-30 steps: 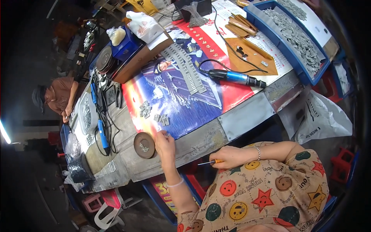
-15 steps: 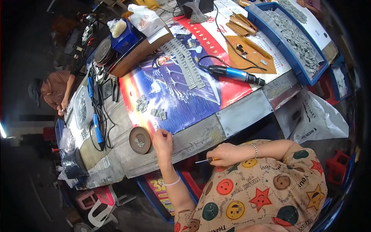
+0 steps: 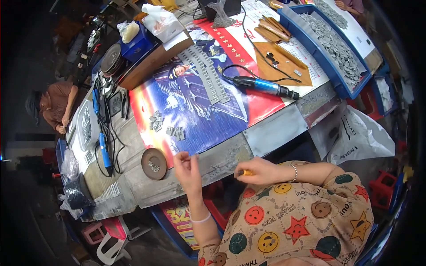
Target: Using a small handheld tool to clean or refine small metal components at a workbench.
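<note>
My left hand (image 3: 188, 174) is raised at the table's front edge, beside a round brown dish (image 3: 148, 174) of small metal bits. Its fingers are curled toward the thumb; anything between the tips is too small to make out. In front of my body, my right hand (image 3: 262, 170) is closed round a screwdriver (image 3: 246, 172) with a yellow-orange handle. The shaft does not show clearly now. Small grey parts (image 3: 176, 133) lie in two loose groups on the poster (image 3: 199, 137) beyond my left hand. Farther back are long rows of similar grey pieces (image 3: 206, 73).
A blue power screwdriver (image 3: 264, 85) lies with its cable on the poster. At the far right stands a blue tray (image 3: 353, 86) heaped with grey parts. Blue corded tools (image 3: 103, 153) and pliers (image 3: 125, 106) lie at left. A co-worker (image 3: 57, 104) sits beyond the left edge.
My left hand has shifted slightly right relative to the dish, and its fingers have changed pose. My right hand has turned the screwdriver, so its shaft, seen before, no longer shows clearly.
</note>
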A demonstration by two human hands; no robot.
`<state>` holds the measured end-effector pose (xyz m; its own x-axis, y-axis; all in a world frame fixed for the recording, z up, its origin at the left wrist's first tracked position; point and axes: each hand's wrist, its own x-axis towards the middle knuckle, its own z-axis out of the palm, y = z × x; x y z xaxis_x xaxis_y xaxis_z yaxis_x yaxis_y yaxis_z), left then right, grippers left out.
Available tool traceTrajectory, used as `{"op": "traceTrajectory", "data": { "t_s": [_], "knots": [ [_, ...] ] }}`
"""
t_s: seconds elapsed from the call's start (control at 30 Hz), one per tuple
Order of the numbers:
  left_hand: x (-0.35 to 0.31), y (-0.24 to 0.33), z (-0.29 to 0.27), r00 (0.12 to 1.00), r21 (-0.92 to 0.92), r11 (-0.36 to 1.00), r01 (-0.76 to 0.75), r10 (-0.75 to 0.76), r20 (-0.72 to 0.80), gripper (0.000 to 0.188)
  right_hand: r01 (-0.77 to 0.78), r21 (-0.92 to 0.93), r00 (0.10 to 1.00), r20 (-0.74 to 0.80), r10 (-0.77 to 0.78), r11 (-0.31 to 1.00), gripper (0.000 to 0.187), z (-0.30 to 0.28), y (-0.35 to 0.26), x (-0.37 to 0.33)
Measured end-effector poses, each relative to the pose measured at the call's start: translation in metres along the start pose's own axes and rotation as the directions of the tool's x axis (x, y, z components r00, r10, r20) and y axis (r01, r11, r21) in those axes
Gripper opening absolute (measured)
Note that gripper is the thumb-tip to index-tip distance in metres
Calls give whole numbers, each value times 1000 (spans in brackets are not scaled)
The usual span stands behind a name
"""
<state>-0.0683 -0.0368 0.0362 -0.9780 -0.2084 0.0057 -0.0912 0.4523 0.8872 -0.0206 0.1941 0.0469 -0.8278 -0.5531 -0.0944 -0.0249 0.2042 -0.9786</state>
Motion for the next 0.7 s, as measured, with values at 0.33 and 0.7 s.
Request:
{"op": "traceTrajectory", "data": {
  "t_s": [0.33,0.7],
  "knots": [
    [-73,50,21,980,-465,877,122,-30,198,37,-263,439,960,31,278,859,16,-16,-18,17],
    [-84,49,24,967,-368,929,47,49,249,45,-185,284,981,-9,195,941,14,-13,-17,11]
  ]
}}
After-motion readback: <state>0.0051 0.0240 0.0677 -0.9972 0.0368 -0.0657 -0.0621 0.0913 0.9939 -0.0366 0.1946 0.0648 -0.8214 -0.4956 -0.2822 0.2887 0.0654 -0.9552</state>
